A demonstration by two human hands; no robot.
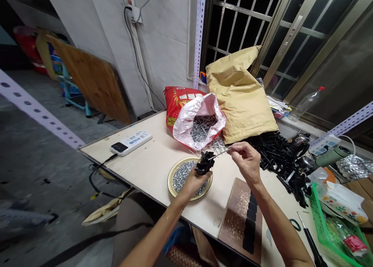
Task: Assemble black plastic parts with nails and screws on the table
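Note:
My left hand is closed around several black plastic parts, held above a round plate heaped with small silvery metal pieces. To the right, my right hand pinches a thin metal pin, whose far end meets the black parts. Just behind both hands, a red sack with its white lining rolled open holds many loose metal pins. More pins lie spilled on the table by its mouth.
A tan paper bag stands behind a pile of black plastic parts. A brown board bears pale bits and black pieces. A white power bank lies left; a screwdriver and green basket are right.

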